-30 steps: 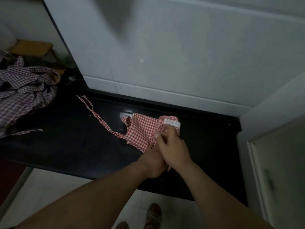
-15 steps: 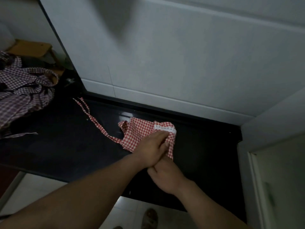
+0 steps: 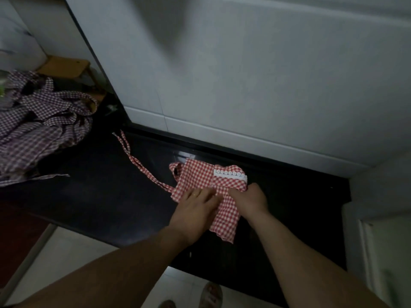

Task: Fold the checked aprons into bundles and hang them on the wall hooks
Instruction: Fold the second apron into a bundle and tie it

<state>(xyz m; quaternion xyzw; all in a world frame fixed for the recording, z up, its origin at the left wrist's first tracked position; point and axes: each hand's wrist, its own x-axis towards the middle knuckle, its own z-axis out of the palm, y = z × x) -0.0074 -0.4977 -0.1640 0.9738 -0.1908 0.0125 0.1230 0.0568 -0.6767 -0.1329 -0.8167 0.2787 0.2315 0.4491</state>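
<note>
A red-and-white checked apron (image 3: 200, 176) with a white lace strip lies partly folded on the black counter (image 3: 93, 196). Its long tie (image 3: 138, 162) trails off to the left toward the wall. My left hand (image 3: 196, 207) presses flat on the apron's near left part, fingers straight. My right hand (image 3: 250, 197) grips a fold of the cloth just below the lace strip, fingers curled into it. A loose flap (image 3: 224, 225) of the apron hangs toward the counter's front edge between my wrists.
A heap of purple checked aprons (image 3: 37, 125) lies at the counter's left end, beside a wooden stool (image 3: 64, 67). A white tiled wall (image 3: 244, 74) rises right behind the counter. A white cabinet (image 3: 384, 241) stands at the right. My sandalled feet (image 3: 210, 295) show below.
My right hand came out from under the left and took hold of the cloth at the right. My left hand shifted left and pressed flat. A flap now hangs toward the front edge.
</note>
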